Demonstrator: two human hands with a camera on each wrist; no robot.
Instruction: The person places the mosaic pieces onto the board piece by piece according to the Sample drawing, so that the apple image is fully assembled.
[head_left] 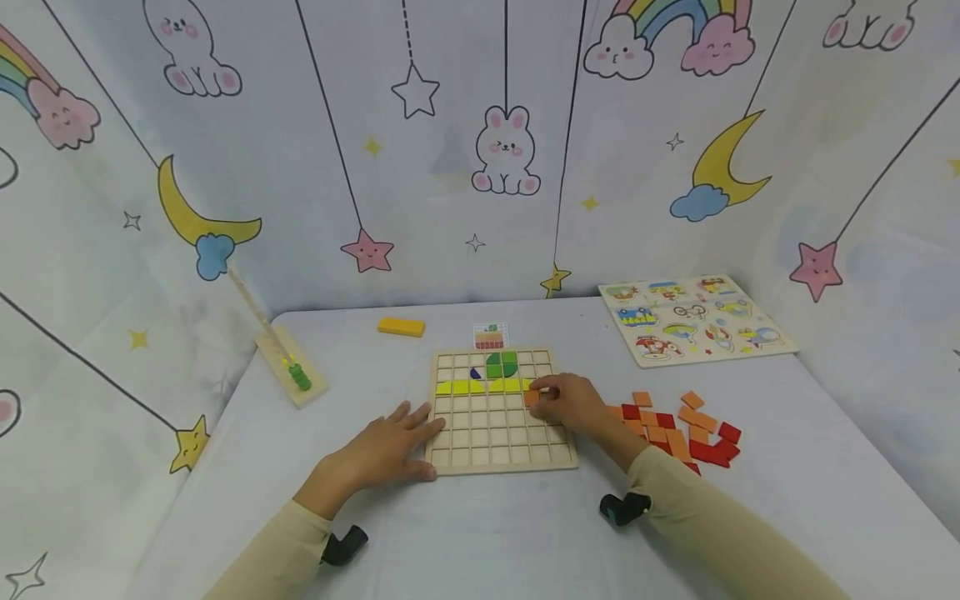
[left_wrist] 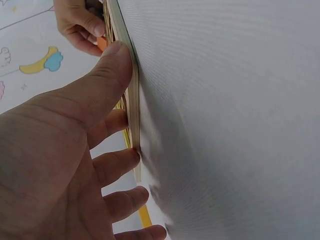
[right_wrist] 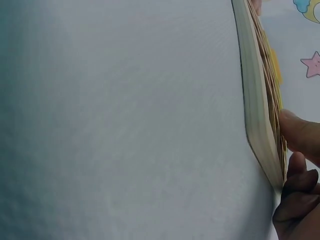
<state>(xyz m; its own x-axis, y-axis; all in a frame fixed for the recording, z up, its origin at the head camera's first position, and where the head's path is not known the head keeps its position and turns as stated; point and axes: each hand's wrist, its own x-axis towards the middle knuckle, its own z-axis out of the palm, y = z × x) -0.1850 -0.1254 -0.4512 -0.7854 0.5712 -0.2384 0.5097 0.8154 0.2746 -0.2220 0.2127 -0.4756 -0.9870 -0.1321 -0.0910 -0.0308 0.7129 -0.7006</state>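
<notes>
A wooden grid board (head_left: pixel 491 470) lies on the white table. My left hand (head_left: pixel 386 448) rests with spread fingers along its left edge; in the left wrist view the thumb (left_wrist: pixel 112 65) touches the rim. Over the right part of the grid, my right hand (head_left: pixel 572 402) pinches an orange tile (head_left: pixel 532 397) at a cell just below the yellow row. Yellow pieces (head_left: pixel 478 387) fill a row across the board. Above them sit green pieces (head_left: pixel 502 365) and a small dark blue piece (head_left: pixel 475 373). In the right wrist view, the right thumb (right_wrist: pixel 300 132) is close over the board's surface.
Loose orange and red tiles (head_left: pixel 705 451) are scattered right of the board, beside the right forearm. A picture card (head_left: pixel 491 336) and a yellow block (head_left: pixel 401 327) lie behind it. A wooden puzzle board (head_left: pixel 697 321) is back right; a wooden stand with green beads (head_left: pixel 298 377) is left.
</notes>
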